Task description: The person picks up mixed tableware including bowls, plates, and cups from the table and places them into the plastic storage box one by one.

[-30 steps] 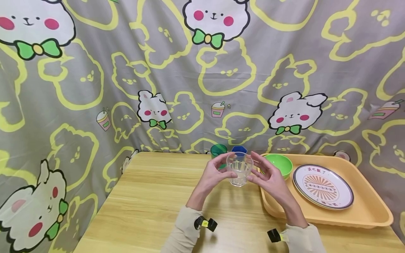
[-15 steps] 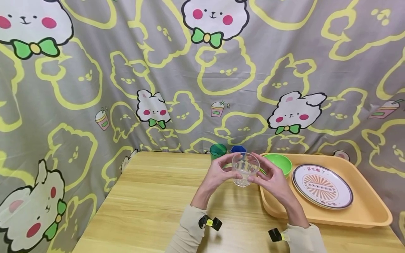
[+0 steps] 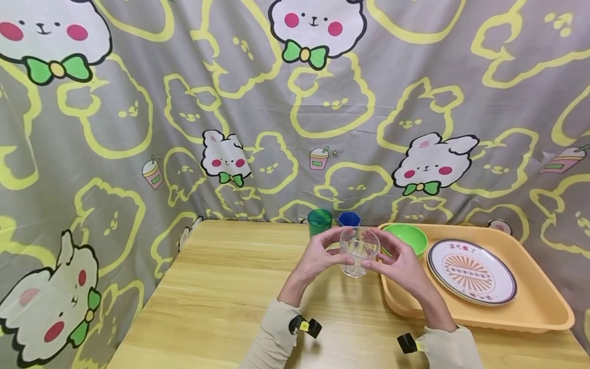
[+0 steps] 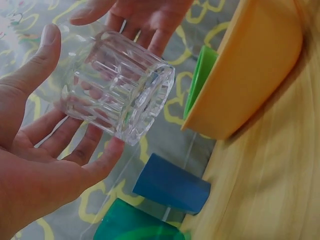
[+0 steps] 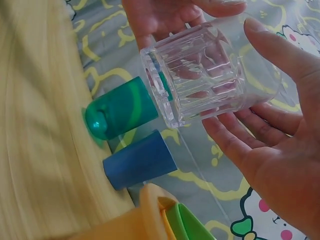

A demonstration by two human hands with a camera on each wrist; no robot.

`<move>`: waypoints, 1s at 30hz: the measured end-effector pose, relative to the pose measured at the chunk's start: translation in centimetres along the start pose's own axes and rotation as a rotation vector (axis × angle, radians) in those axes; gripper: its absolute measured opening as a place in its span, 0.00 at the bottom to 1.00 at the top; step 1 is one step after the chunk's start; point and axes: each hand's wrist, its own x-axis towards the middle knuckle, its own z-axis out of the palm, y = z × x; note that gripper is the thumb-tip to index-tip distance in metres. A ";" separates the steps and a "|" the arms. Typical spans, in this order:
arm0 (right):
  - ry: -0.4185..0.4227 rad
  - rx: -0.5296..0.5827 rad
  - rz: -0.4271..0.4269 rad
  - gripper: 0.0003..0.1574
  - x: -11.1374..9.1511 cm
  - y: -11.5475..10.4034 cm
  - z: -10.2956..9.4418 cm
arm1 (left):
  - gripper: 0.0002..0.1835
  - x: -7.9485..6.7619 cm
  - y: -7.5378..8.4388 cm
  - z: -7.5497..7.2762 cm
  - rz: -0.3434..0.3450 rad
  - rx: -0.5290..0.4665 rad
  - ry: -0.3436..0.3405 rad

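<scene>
A clear plastic or glass cup [image 3: 359, 251] with a faceted lower part is held up over the table between both hands. My left hand [image 3: 320, 254] holds its left side, thumb at the near side and fingers curved around the far side. On the opposite side my right hand [image 3: 400, 260] grips it the same way. Both wrist views show the cup's thick base [image 4: 150, 102] clear of the tabletop. Behind it stand a green translucent cup [image 5: 122, 107] and a blue cup [image 5: 140, 159].
To the right lies an orange tray [image 3: 536, 287] with a stack of patterned plates [image 3: 472, 271] and a green bowl [image 3: 410, 238]. The wooden table [image 3: 221, 287] ends at a printed curtain [image 3: 276, 113] behind and on the left.
The clear cup has shifted slightly to the right and a little nearer, with the left hand moving along with it. Both hands keep their hold.
</scene>
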 end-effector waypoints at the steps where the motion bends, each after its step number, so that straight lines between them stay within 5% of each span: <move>1: -0.007 -0.005 -0.003 0.47 0.0 -0.1 -0.1 | 0.35 -0.1 0.0 0.0 -0.003 -0.002 -0.002; 18: -0.035 -0.143 -0.019 0.45 -0.6 -1.4 -1.5 | 0.37 -0.5 0.1 0.5 -0.021 -0.003 -0.058; 30: 0.027 -0.220 -0.051 0.45 -2.0 -2.3 -4.1 | 0.27 -0.7 -0.5 -1.0 -0.010 0.155 0.089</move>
